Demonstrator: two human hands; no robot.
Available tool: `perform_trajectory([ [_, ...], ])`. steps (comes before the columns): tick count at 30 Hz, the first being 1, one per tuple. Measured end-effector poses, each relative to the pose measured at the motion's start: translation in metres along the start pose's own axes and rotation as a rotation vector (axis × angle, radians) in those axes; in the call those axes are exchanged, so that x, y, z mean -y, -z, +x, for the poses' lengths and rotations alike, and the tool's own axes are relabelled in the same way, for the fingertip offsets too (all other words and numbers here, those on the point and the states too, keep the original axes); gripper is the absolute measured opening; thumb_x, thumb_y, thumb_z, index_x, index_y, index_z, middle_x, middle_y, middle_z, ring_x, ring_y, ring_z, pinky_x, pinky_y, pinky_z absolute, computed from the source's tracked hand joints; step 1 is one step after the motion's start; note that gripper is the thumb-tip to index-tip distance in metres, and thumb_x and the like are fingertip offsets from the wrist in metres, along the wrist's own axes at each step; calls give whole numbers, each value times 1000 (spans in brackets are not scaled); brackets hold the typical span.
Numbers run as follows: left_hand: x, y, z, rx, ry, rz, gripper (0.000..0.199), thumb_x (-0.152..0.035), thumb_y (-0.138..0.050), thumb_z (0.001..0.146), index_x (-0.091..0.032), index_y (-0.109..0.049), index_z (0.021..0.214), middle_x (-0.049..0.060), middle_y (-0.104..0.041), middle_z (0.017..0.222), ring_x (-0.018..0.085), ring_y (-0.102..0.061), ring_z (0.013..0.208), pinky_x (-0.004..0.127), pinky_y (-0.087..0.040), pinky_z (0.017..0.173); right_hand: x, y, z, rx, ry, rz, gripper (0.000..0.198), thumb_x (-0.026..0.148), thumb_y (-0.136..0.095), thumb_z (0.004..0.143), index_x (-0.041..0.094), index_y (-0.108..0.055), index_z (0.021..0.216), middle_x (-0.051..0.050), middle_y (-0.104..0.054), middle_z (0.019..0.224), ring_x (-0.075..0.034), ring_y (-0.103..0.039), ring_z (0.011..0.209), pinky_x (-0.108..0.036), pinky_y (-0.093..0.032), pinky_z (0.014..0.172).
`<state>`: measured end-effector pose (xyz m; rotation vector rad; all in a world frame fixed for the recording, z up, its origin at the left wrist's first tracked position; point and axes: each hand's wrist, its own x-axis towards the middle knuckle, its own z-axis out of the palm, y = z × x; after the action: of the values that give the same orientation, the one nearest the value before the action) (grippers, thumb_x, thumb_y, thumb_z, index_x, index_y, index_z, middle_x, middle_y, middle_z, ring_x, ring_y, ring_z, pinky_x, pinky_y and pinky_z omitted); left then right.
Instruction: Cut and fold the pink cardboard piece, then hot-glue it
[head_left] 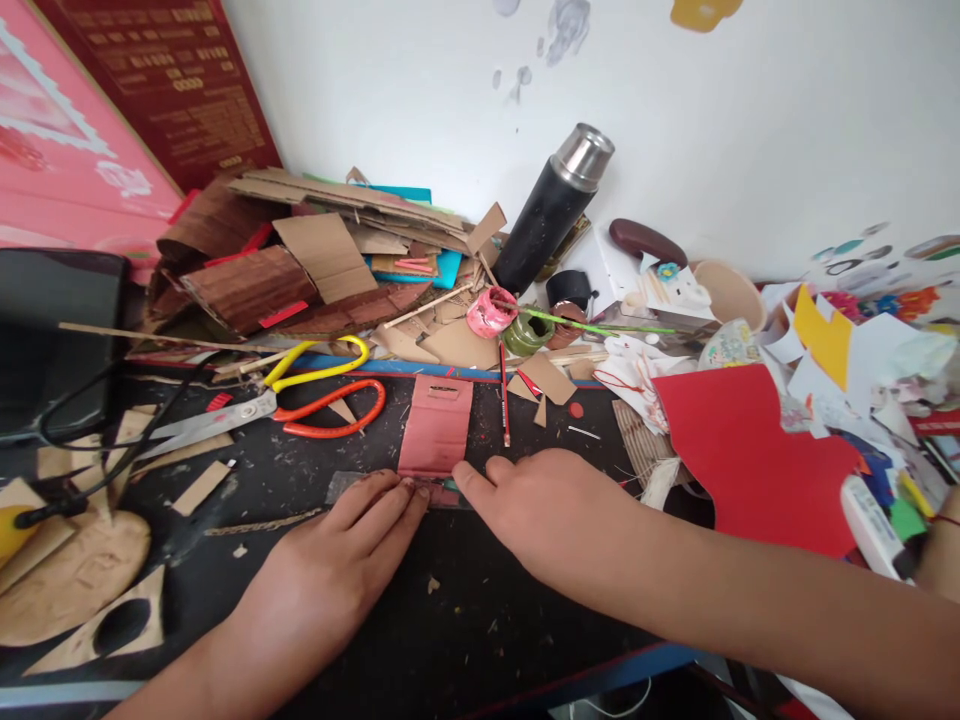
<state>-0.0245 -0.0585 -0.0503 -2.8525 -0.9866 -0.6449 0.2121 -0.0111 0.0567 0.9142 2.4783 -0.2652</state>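
A piece of reddish-pink painted cardboard (435,430) lies on the black table, with a small slit near its far end. Across its near edge is a clear flat strip (345,486), which looks like a ruler. My left hand (341,550) rests on the strip with fingers stretched out and pressing down flat. On the strip's other side, my right hand (547,510) is closed, one finger pointing at the cardboard's near right corner. Whatever its curled fingers hold is hidden. A little green shows beside that fingertip. Beyond the hand lies a red pencil (505,395).
Large scissors (255,408) with yellow and orange handles lie open at left. Cardboard scraps (337,255) pile along the wall. Behind stand a black thermos (546,215), a pink paint jar (492,312) and a green jar (527,332). Red paper (750,450) lies at right.
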Motion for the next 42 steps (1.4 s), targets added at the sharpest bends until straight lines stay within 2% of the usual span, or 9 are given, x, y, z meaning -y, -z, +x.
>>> perform_trajectory([
  [6, 0, -1, -1, 8, 11, -24, 43, -8, -38, 101, -8, -69, 130, 13, -74, 119, 29, -61, 123, 36, -56, 98, -3, -1, 3, -32, 17, 8, 31, 10, -61, 91, 11, -64, 122, -6, -70, 80, -19, -64, 60, -33, -25, 48],
  [11, -1, -4, -3, 1, 19, -32, 43, -8, -38, 101, -8, -68, 131, 14, -74, 120, 30, -61, 123, 37, -57, 96, -1, -2, 0, -90, 14, -21, 34, 8, -60, 91, 9, -64, 125, -7, -71, 82, -20, -64, 60, -34, -22, 47],
  [17, 0, -4, -4, 6, 16, -29, 42, -8, -37, 102, -8, -70, 129, 14, -74, 120, 31, -62, 122, 38, -58, 93, 1, 2, 0, -26, 5, -40, 35, 8, -60, 92, 10, -64, 126, -7, -71, 82, -20, -65, 60, -34, -21, 45],
  [23, 1, -2, -2, -12, 8, -29, 42, -9, -36, 103, -7, -69, 129, 14, -75, 118, 30, -62, 121, 37, -58, 91, 2, -4, -6, -73, 16, -94, 40, 8, -60, 91, 7, -62, 130, -8, -69, 81, -22, -64, 57, -34, -24, 42],
  [29, 2, -2, 1, -18, 13, -34, 42, -9, -37, 103, -9, -68, 131, 13, -75, 118, 29, -62, 121, 36, -57, 93, -2, -6, -13, 22, -37, -81, 50, 7, -63, 88, 7, -59, 137, -10, -72, 87, -22, -68, 61, -32, -29, 42],
  [34, 2, -2, -1, -8, 6, -31, 40, -8, -40, 102, -7, -68, 130, 13, -75, 117, 30, -62, 121, 36, -57, 91, -8, -5, -14, 2, -29, -12, 43, 6, -62, 90, 10, -62, 133, -8, -73, 87, -21, -69, 65, -31, -35, 48],
  [39, 1, -6, -6, 17, 41, -51, 42, -11, -40, 102, -12, -69, 133, 14, -75, 121, 29, -62, 124, 36, -59, 93, -9, -1, -19, 5, -54, -13, 44, 6, -63, 88, 10, -64, 131, -9, -74, 88, -21, -69, 65, -31, -33, 49],
  [42, 1, -6, -5, 23, 30, -45, 42, -12, -39, 103, -11, -67, 134, 13, -75, 121, 28, -62, 124, 35, -59, 90, -9, 0, -24, -16, -84, 41, 35, 10, -62, 92, 13, -66, 128, -9, -75, 89, -21, -69, 67, -31, -34, 52],
])
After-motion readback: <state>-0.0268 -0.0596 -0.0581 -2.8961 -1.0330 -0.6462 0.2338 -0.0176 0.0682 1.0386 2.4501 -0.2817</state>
